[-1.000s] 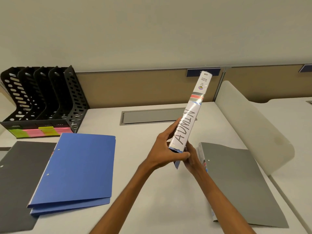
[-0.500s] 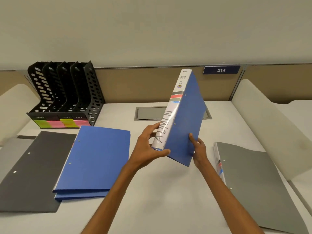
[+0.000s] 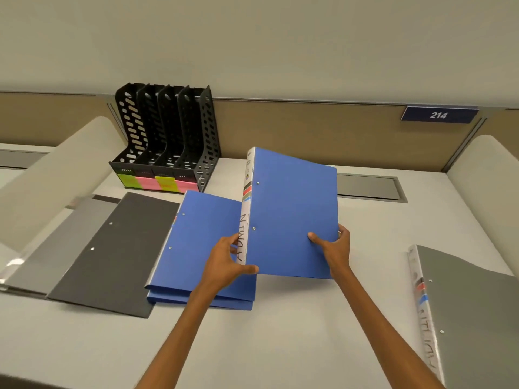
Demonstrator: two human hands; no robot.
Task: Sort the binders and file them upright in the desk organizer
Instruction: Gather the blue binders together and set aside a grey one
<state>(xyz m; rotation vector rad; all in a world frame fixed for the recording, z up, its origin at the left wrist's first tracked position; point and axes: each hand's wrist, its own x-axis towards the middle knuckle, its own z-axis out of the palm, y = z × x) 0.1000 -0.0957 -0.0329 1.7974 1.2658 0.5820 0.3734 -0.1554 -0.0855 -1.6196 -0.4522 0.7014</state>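
Observation:
I hold a blue binder (image 3: 292, 214) with a white spine marked ADMIN above the desk, its front cover facing me. My left hand (image 3: 227, 262) grips the spine near its lower end, thumb on the cover. My right hand (image 3: 334, 248) grips the right edge, thumb on the front. Under it to the left a second blue binder (image 3: 196, 248) lies flat. Further left lie a dark grey binder (image 3: 118, 254) and a lighter grey one (image 3: 47, 248). A grey binder (image 3: 471, 318) lies flat at the right. The black desk organizer (image 3: 168, 141) stands at the back left, its slots holding nothing.
Green, pink and yellow sticky labels (image 3: 157, 183) line the organizer's front. White curved dividers rise at the left (image 3: 56, 178) and right (image 3: 488, 186). A metal cable flap (image 3: 368, 186) sits in the desk behind the held binder. A sign reading 214 (image 3: 438, 115) hangs on the partition.
The held binder has turned from spine-on to cover-on and moved left, over the flat blue binder. My right hand shifted from the lower corner to the right edge. The view swung left.

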